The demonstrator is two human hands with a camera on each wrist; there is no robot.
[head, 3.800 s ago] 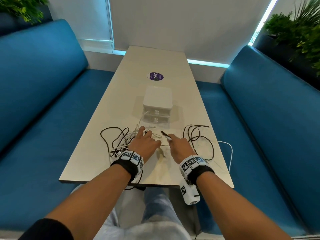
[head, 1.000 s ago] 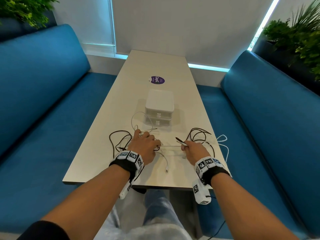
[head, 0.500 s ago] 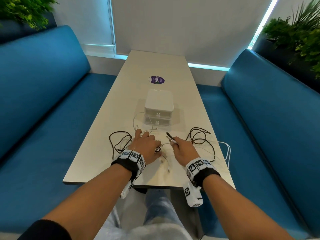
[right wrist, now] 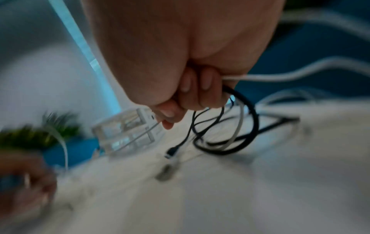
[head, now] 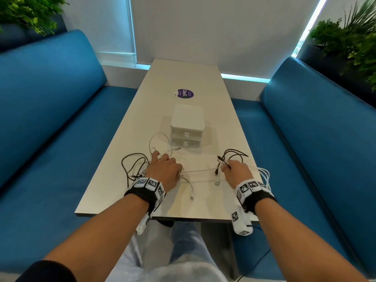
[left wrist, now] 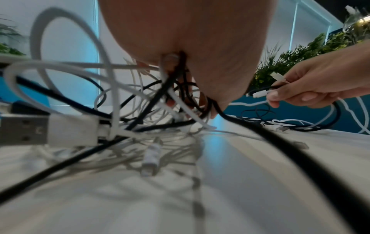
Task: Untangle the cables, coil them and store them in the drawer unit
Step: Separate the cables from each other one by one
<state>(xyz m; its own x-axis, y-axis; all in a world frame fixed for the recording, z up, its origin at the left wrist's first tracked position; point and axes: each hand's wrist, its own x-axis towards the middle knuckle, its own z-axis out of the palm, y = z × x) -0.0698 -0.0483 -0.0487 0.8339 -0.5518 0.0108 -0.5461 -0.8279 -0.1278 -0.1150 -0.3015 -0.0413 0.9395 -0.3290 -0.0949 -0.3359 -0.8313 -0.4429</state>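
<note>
A person sits at the near end of a long pale table [head: 183,78], both forearms reaching forward over its edge; each wrist wears a black band with square-patterned white markers. The left hand [head: 164,169] lies knuckles up on a tangle of black and white cables [head: 134,165] near the table's left side; from the left wrist view several strands run up between its curled fingers, which grip them. The right hand [head: 237,171] sits near the right edge, well apart from the left; its fingers [left wrist: 288,96] are curled and pinch a black cable [right wrist: 248,120] and a white cable [head: 200,170] just behind their plugs; the white one runs almost straight across the tabletop to the left hand. A loose silver USB plug [head: 217,182] lies on the table just beside the right hand; more black loops lie beyond that hand, and white loops hang over the right edge. Farther along the middle stands the small white drawer unit [head: 187,127], two drawers stacked, both closed; behind it a round purple sticker [head: 185,93]; blue padded benches [head: 50,110] run along both sides, with green plants [head: 354,43] above them.
</note>
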